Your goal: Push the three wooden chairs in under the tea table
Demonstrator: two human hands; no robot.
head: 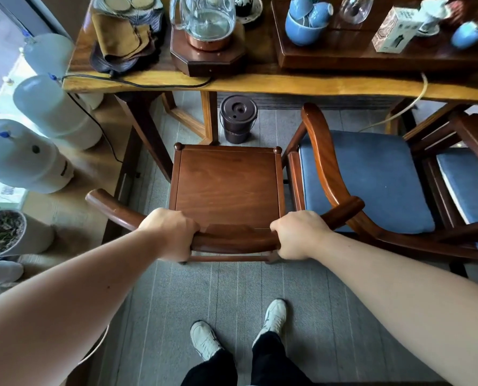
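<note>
both hands, the left hand and the right hand, are clenched around the curved top rail of the bare-seated dark wooden chair, which stands just short of the yellow-edged wooden tea table, beside two blue-cushioned wooden chairs.

Chair seat glossy dark wood; tea table polished wood; kettle clear glass; neighbouring cushion matt blue cloth
</note>
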